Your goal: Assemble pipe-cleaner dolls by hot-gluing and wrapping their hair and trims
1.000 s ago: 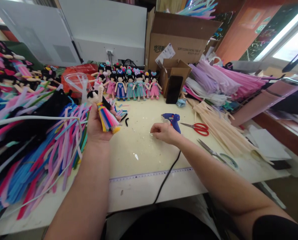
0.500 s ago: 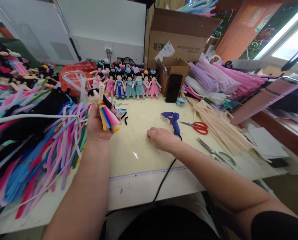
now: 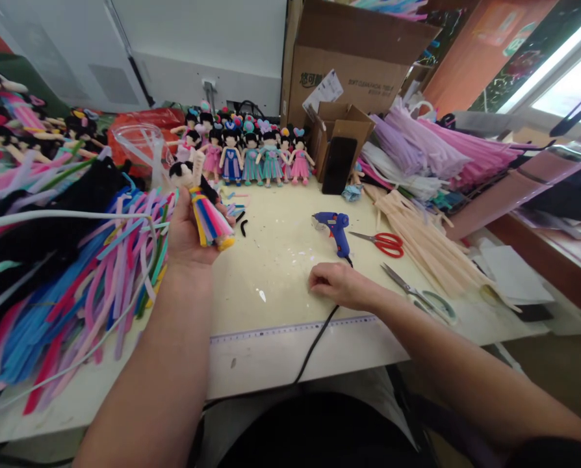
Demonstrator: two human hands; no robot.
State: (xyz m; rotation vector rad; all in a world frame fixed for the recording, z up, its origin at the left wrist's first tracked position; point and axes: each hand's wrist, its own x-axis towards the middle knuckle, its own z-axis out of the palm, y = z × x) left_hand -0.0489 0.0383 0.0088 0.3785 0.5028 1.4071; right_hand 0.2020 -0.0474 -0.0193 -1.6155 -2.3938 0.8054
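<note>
My left hand (image 3: 189, 239) is closed around a small pipe-cleaner doll (image 3: 211, 218), raised above the left side of the table. The doll has black hair, a pale arm pointing up, a skirt striped yellow, blue, pink and white, and yellow feet. Part of its back is hidden by my palm. Loosely fisted, my right hand (image 3: 336, 285) rests on the table with nothing visible in it. Just beyond it lies a blue glue gun (image 3: 336, 231), whose black cord (image 3: 320, 341) runs under my right hand toward the table's front edge.
Red-handled scissors (image 3: 385, 244) and pale-handled scissors (image 3: 429, 302) lie at the right, beside beige pipe cleaners (image 3: 427, 244). Finished dolls (image 3: 271, 156) stand in rows at the back, near a phone (image 3: 339, 166) and cardboard boxes (image 3: 353, 58). Colourful pipe cleaners (image 3: 76, 286) fill the left.
My right hand has moved right and toward me, away from the table's middle, and stays curled. My left hand still holds the doll in nearly the same place. The view has shifted slightly.
</note>
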